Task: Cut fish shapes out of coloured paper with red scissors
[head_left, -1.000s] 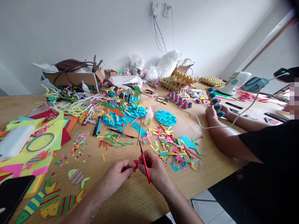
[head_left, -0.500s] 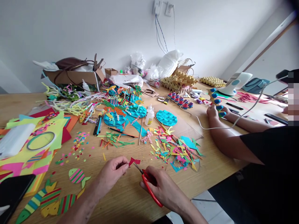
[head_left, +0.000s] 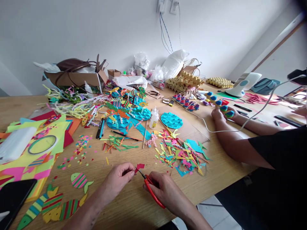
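Between the thumb and fingertips of my left hand is a small piece of red paper. My right hand is wrapped round the red handles of a pair of scissors, whose blade tips point up and left and meet the red paper. To the left of my left hand lie striped paper fish, one of them green and pink. A heap of coloured paper scraps spreads beyond my right hand.
A glue bottle stands by a turquoise scalloped piece. Coloured sheets and a black phone lie left. At the right, another person's hands hold a painted egg-carton strip; a white cable crosses there.
The red paper has shifted slightly right and turned at the scissor tips. My left hand has moved a little right. The other person's painted strip is tilted more to the left.
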`<action>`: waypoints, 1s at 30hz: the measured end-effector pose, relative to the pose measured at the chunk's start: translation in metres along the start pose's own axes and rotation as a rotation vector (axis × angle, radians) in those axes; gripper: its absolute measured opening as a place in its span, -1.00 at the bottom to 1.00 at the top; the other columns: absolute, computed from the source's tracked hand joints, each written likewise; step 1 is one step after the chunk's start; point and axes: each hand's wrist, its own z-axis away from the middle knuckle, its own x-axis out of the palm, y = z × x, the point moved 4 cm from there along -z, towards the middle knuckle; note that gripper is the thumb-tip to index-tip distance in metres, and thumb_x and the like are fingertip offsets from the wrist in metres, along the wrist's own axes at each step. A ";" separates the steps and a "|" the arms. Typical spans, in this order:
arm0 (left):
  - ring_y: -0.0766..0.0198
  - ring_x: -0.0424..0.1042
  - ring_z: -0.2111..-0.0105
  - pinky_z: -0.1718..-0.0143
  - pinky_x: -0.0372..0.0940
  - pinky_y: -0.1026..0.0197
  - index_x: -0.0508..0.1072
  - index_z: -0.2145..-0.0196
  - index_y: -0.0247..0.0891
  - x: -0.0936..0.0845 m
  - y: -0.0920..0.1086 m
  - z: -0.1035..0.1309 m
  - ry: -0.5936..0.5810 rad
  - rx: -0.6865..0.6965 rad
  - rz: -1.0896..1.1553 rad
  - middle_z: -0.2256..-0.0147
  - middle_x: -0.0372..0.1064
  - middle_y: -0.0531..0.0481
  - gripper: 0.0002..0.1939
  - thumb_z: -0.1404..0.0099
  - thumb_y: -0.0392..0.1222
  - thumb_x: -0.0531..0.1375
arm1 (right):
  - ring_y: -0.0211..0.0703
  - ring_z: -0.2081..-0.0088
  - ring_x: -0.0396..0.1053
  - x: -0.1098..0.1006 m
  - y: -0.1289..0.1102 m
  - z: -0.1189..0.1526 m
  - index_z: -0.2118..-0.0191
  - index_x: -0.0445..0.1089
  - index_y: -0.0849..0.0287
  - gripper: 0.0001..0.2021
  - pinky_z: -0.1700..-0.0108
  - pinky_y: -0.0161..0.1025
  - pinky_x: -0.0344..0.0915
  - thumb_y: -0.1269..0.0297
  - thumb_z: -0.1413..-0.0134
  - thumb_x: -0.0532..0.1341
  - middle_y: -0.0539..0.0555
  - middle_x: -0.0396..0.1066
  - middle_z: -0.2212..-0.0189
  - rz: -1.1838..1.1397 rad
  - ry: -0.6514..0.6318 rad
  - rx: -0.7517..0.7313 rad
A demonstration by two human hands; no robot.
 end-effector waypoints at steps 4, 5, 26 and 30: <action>0.31 0.12 0.55 0.50 0.02 0.28 0.34 0.61 -0.25 -0.001 -0.004 -0.001 0.014 -0.016 0.025 0.64 0.13 0.17 -0.88 -0.01 -0.19 0.10 | -0.35 0.59 0.03 -0.001 0.005 0.000 0.59 0.13 0.19 -0.76 0.55 -0.37 -0.10 0.26 -0.02 0.11 -0.11 0.10 0.66 -0.046 0.015 0.026; 0.31 0.12 0.55 0.50 0.03 0.28 0.35 0.60 -0.25 -0.001 -0.004 -0.001 0.022 -0.019 0.035 0.64 0.13 0.16 -0.88 -0.01 -0.18 0.10 | -0.34 0.58 0.03 -0.001 0.006 -0.001 0.59 0.13 0.19 -0.76 0.54 -0.37 -0.10 0.25 -0.02 0.11 -0.11 0.10 0.66 -0.074 0.029 0.033; 0.30 0.33 0.48 0.43 0.25 0.30 0.38 0.48 -0.25 0.004 0.011 0.011 0.400 0.055 0.466 0.53 0.34 0.11 -0.92 -0.03 -0.20 0.19 | -0.30 0.51 0.23 0.035 -0.044 -0.036 0.50 0.18 0.14 -0.66 0.43 -0.36 0.20 0.23 0.36 0.38 -0.12 0.25 0.59 -1.128 0.246 -0.008; 0.20 0.37 0.30 0.31 0.27 0.25 0.40 0.31 -0.22 -0.009 0.015 0.016 0.450 0.109 0.363 0.33 0.39 0.01 -0.81 -0.06 -0.16 0.19 | -0.32 0.55 0.19 0.031 -0.038 -0.036 0.49 0.18 0.14 -0.71 0.46 -0.37 0.18 0.26 0.30 0.34 -0.14 0.20 0.61 -1.195 0.267 -0.028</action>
